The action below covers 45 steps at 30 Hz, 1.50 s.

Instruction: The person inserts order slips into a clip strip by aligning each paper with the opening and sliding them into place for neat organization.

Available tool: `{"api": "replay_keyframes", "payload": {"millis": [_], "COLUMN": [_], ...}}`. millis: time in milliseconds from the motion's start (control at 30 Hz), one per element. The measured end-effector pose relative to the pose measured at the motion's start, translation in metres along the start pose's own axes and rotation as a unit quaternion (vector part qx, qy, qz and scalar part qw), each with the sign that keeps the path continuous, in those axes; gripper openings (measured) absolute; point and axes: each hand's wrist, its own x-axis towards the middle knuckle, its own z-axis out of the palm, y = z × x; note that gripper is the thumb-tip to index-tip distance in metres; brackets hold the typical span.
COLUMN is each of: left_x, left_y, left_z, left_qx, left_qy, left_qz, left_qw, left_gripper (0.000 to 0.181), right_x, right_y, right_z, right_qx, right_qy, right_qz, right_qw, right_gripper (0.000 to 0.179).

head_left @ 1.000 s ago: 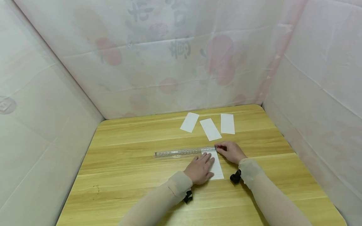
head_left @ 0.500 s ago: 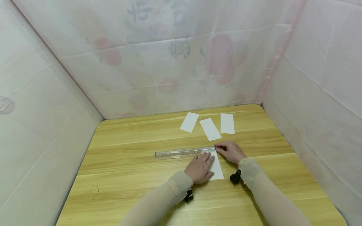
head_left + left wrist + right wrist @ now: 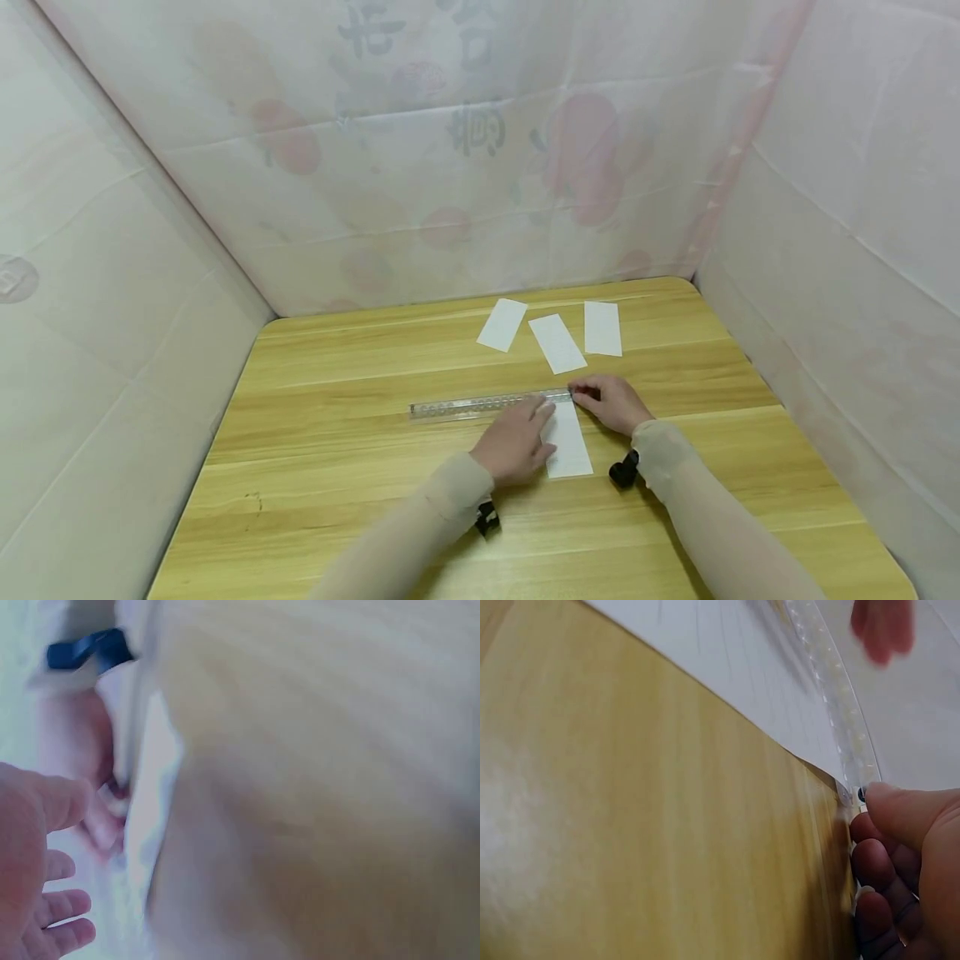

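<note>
Head view shows the ruler (image 3: 450,407) lying flat on the table (image 3: 337,492), its right end across the far edge of the sheet (image 3: 568,446) and its length running out leftward over the wood. The right hand (image 3: 615,406) pinches that right end; in the right wrist view its thumb is on the ruler and its other fingers curl below. Held there, at the sheet's far right corner, the ruler is probably being kept square to the edge and stopped from swivelling.

The left hand (image 3: 512,446) has hold of nothing: its fingers are relaxed and slightly apart over the sheet's left edge, and seem lifted off the ruler in the right wrist view. Blur hides whether any part of it touches the sheet.

Farther back, the left slip (image 3: 502,325), middle slip (image 3: 557,343) and right slip (image 3: 603,328) lie apart from one another, perhaps put there to leave the hands room
</note>
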Motion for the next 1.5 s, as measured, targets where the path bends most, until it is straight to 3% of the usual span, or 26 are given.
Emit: {"api": "replay_keyframes", "payload": {"millis": [100,200,300,400,467,567,700,933,1167,1300,1367,1500], "left_x": [-0.015,-0.035,-0.059,-0.08,-0.089,-0.097,-0.098,-0.093,-0.086,-0.081,-0.079,-0.076], "left_y": [-0.027,-0.061,-0.095,-0.121,-0.134,-0.145,-0.149,-0.148,-0.147,-0.149,-0.15,-0.153], "left_z": [-0.015,-0.026,-0.034,-0.037,-0.037,-0.033,-0.025,-0.02,-0.018,-0.017,-0.017,-0.014], "left_qx": [-0.049,-0.109,-0.187,-0.241,-0.272,-0.31,-0.328,-0.303,-0.301,-0.308,-0.317,-0.349], "left_qy": [0.053,0.097,0.111,0.114,0.109,0.098,0.088,0.118,0.139,0.143,0.143,0.14], "left_qz": [-0.041,-0.117,-0.228,-0.307,-0.332,-0.338,-0.346,-0.371,-0.361,-0.359,-0.36,-0.37], "left_qw": [0.9965,0.9823,0.949,0.9135,0.8966,0.8831,0.8746,0.8697,0.8718,0.8694,0.8656,0.8496], "left_gripper": [0.06,0.051,0.05,0.049,0.047,0.041,0.033,0.026,0.019,0.019,0.019,0.02], "right_x": [0.0,-0.001,-0.004,-0.005,-0.004,-0.001,0.003,0.007,0.005,0.005,0.006,0.007], "right_y": [0.001,0.004,0.004,0.001,-0.002,-0.008,-0.014,-0.016,-0.017,-0.018,-0.016,-0.013], "right_z": [0.0,-0.002,-0.007,-0.012,-0.014,-0.015,-0.011,-0.003,-0.005,-0.008,-0.01,-0.013], "right_qx": [0.023,0.042,0.044,0.038,0.036,0.032,0.028,0.011,0.014,0.011,0.008,0.009], "right_qy": [-0.003,0.001,0.011,0.017,0.018,0.007,-0.013,-0.019,-0.024,-0.023,-0.023,-0.021], "right_qz": [0.005,0.023,0.057,0.086,0.106,0.123,0.148,0.151,0.167,0.183,0.186,0.191], "right_qw": [0.9997,0.9989,0.9973,0.9955,0.9936,0.9918,0.9885,0.9883,0.9855,0.9828,0.9823,0.9813], "right_gripper": [0.026,0.029,0.029,0.028,0.027,0.027,0.029,0.033,0.041,0.045,0.046,0.044]}}
